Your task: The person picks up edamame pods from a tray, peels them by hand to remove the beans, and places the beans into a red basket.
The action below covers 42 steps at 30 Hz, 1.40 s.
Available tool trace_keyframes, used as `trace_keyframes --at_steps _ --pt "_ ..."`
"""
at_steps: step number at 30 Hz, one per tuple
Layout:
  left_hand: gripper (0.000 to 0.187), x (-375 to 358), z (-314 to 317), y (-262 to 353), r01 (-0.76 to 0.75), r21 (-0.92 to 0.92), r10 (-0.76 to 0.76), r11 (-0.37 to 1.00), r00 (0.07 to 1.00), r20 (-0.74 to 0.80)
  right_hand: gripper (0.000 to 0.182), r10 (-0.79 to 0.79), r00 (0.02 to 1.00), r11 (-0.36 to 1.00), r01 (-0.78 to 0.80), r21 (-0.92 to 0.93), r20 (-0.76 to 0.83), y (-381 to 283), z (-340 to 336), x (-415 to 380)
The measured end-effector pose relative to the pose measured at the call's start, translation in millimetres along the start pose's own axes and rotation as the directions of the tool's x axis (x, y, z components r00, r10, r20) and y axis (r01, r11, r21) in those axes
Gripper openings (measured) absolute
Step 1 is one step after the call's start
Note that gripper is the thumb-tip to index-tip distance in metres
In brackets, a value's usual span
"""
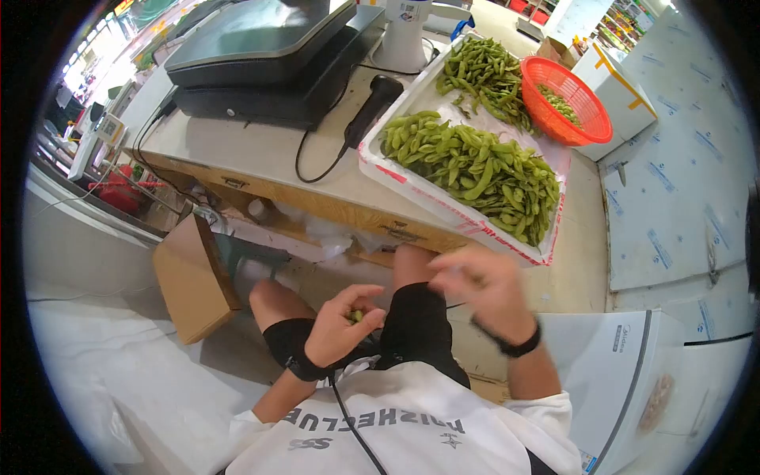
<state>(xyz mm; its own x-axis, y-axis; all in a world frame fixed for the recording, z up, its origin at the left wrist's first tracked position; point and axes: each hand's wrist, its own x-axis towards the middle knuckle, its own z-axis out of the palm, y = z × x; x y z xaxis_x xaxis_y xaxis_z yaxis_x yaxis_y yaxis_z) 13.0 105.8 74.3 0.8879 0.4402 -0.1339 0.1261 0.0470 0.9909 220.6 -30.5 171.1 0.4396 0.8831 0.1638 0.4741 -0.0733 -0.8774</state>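
Over my lap, my left hand point(340, 324) is curled around green edamame pods point(355, 316), which show partly between thumb and fingers. Raised to its right, in front of the counter edge, is my right hand point(487, 289). Motion smears its bent fingers, so I cannot make out whether they hold anything. Just beyond that hand, a white foam box point(427, 192) on the counter holds a near heap of plump green pods point(483, 170) and a far heap of darker, flatter pods point(484, 71). A red plastic basket point(594, 131) with shelled green beans point(560, 104) rests at the box's right side.
A black weighing scale point(245, 99) and a handheld barcode scanner point(370, 111) with its cable occupy the counter point(229, 142). Below left stands a cardboard box point(186, 277). A white Midea appliance point(586, 372) is close on my right, beside metal doors point(673, 182).
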Motion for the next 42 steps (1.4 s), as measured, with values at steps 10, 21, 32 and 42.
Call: trace_keyframes --at_steps 10,21,32,42 --pt "0.052 2.7 8.2 2.0 -0.037 0.122 0.021 0.992 0.991 0.130 0.014 0.036 0.982 0.994 -0.055 0.098 0.185 30.7 94.0 -29.3" --pt "0.045 -0.1 6.0 -8.6 -0.023 0.088 0.013 0.996 0.993 0.119 0.017 0.224 0.939 0.974 -0.222 -0.039 0.260 40.0 88.3 -26.7" --pt "0.030 -3.9 -3.0 -19.9 0.061 -0.177 -0.029 0.982 0.984 0.175 0.015 0.305 0.902 0.941 -0.334 0.047 0.306 40.5 56.7 -19.7" --pt "0.026 -1.2 -10.4 -29.3 0.310 -0.864 -0.204 0.397 0.947 0.246 0.011 0.081 0.986 0.963 -0.114 0.242 0.142 46.7 54.3 -25.0"
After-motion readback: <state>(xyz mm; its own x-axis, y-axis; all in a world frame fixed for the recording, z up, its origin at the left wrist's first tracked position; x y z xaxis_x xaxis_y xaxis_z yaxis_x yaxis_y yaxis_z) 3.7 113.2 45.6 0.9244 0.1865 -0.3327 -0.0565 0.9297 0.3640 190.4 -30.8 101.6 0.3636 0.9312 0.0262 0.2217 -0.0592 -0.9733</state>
